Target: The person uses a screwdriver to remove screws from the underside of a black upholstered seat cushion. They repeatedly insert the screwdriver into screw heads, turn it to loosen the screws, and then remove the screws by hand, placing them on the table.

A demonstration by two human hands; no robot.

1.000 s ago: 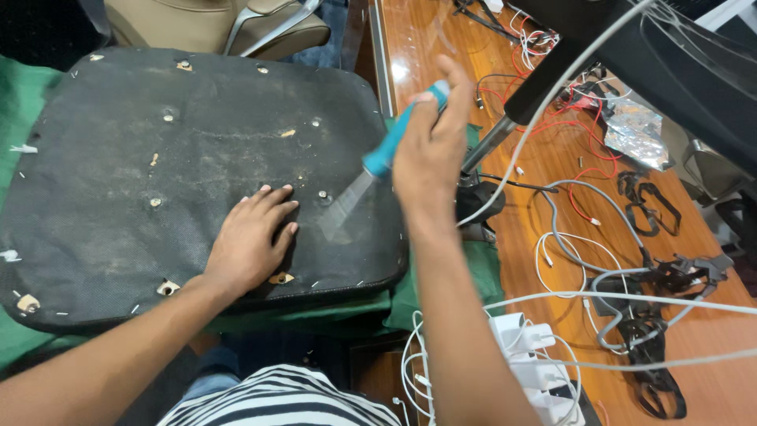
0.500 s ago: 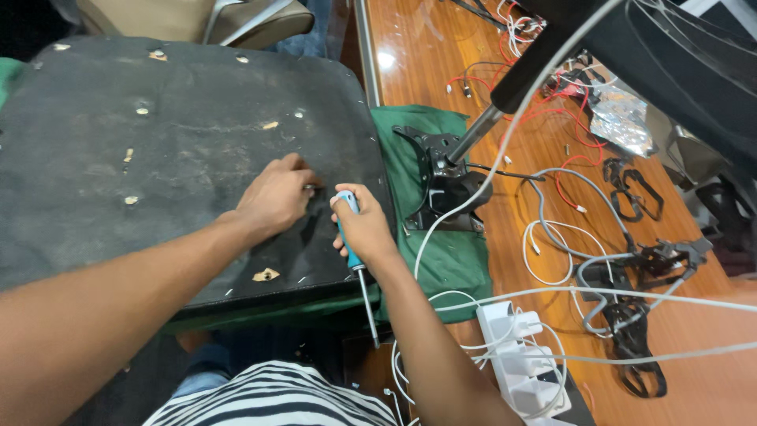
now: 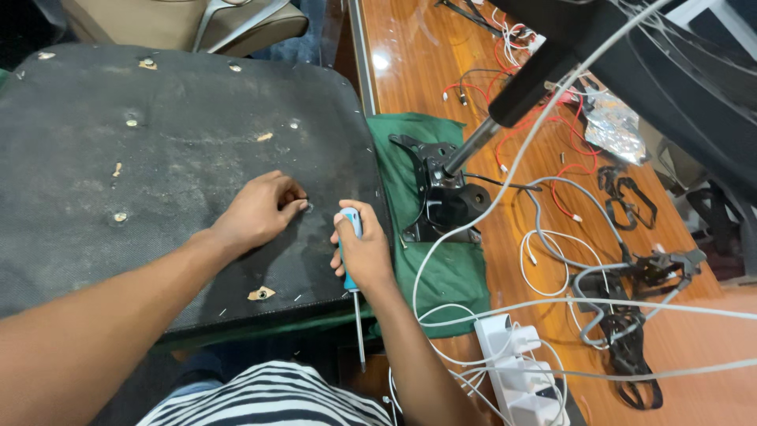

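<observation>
A large black upturned seat pad (image 3: 158,158), dusty and dotted with small holes and tan scraps, lies over a green cloth (image 3: 441,268). My left hand (image 3: 260,209) rests on the pad near its right edge, fingertips pinched at a small hole. My right hand (image 3: 364,251) is just beside it, closed around a blue-handled screwdriver (image 3: 352,276) whose metal shaft points down toward me, past the pad's front edge.
A black metal chair mechanism (image 3: 441,193) with a gas cylinder (image 3: 505,110) sits on the green cloth. The wooden table (image 3: 544,71) to the right holds white, grey and red cables, black parts and a white power strip (image 3: 516,371). A chair (image 3: 189,24) stands behind.
My right hand came down from above the pad's right side and turned the screwdriver so its shaft points toward me. My left hand shifted right and pinched its fingers at a hole.
</observation>
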